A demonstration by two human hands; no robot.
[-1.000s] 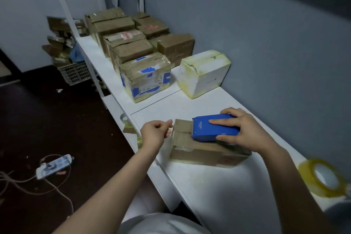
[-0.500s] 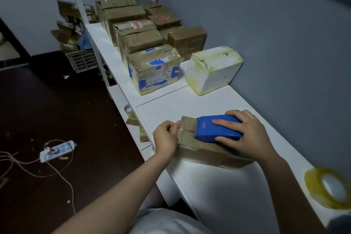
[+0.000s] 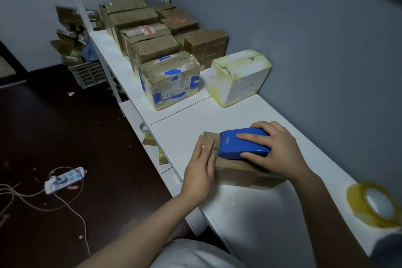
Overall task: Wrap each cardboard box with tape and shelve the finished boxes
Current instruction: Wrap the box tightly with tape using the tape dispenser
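Cardboard box (image 3: 243, 172) lies flat on the white table (image 3: 250, 220) near its front edge, my left fingers (image 3: 204, 146) laid straight on its left end to steady it, my right fingers (image 3: 250, 137) curled round the blue tape dispenser (image 3: 239, 146) pressed on top, apparently to lay tape.

Left grip (image 3: 201, 165): fingers straight, pressing flat on the left end of the cardboard box (image 3: 243, 173).
Right grip (image 3: 276, 150): curled over the blue tape dispenser (image 3: 241, 143), which sits on the box top.
Counter (image 3: 261, 213): white, carries the box.
Tape roll (image 3: 374, 204): yellowish, far right, well apart.
Taped boxes (image 3: 171, 80): rowed farther along the counter.
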